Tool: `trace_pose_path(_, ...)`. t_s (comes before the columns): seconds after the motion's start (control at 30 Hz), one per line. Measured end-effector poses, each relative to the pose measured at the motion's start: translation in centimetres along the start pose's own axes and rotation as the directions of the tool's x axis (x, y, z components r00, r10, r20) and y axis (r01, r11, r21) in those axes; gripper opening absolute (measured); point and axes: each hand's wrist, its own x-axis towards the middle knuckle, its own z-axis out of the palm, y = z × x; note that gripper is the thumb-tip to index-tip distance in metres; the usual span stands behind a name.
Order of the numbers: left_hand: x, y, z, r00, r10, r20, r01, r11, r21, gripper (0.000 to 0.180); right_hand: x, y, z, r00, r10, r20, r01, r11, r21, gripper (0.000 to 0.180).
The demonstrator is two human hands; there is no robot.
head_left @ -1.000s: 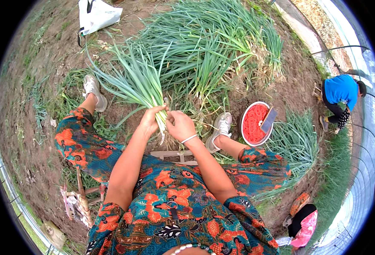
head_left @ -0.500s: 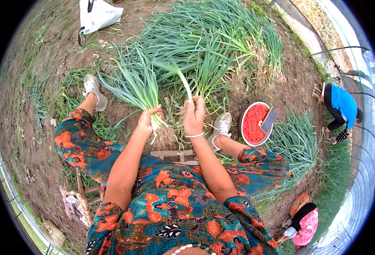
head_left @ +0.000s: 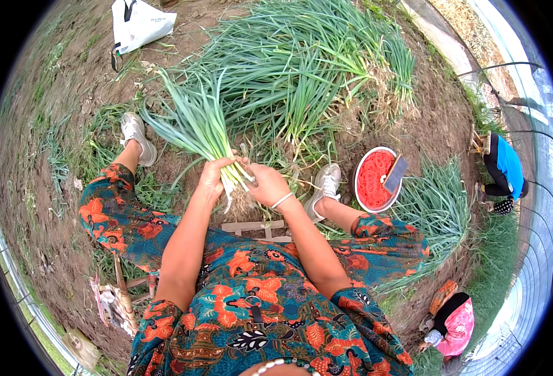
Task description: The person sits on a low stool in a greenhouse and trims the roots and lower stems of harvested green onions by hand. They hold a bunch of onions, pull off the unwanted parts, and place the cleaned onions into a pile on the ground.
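Bunch of green onions (head_left: 208, 135) in hand, well to the left of the white basin (head_left: 377, 210). Left hand (head_left: 212, 177), also left of the basin: grip clamped around the pale lower stems. Right hand (head_left: 269, 185), nearer the basin: grip bent in against the root end of the bunch; whether pinched together on a single stalk, impossible to tell from partly hidden fingertips. Possible faults, by judgement: slippage of outer stalks, from too slack a left grip; creasing or splitting of pale stems, from too hard a squeeze; snagging of leaf tips, from closeness in view to the heap of green onions (head_left: 295, 69) beyond and left of the basin; uneven root ends, from stalks seated at different heights. Appearance of the bunch: looks fresh and stiff; tilts and fans out away from the basin; shades from blue-green blades through yellow-green to near-white bases; ends in a tangle of tan, thread-like roots (head_left: 244, 203). Inside the basin: loose mass of red rings (head_left: 370, 182).
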Motion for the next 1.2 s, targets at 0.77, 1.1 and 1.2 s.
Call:
trace_pose_path(0.77,0.5,-0.1,2.1,0.996,0.083,0.03,-0.073,0.965,-0.252,0.035,0.0,2.7,1.0,0.957,0.278,-0.085,-0.183,0.802,0.569,0.018)
trace_pose_path(1.1,1.7,1.0,1.9,0.986,0.143,-0.081,-0.162,0.933,-0.321,0.03,-0.4,0.4,-2.7,0.689,0.174,-0.703,-0.068,0.982,0.175,0.027)
trace_pose_path(1.2,2.7,-1.6,1.2,0.996,0.055,-0.067,-0.075,0.93,-0.361,0.024,-0.4,-2.2,-0.9,0.725,-0.284,-0.627,0.13,0.951,-0.281,0.037)
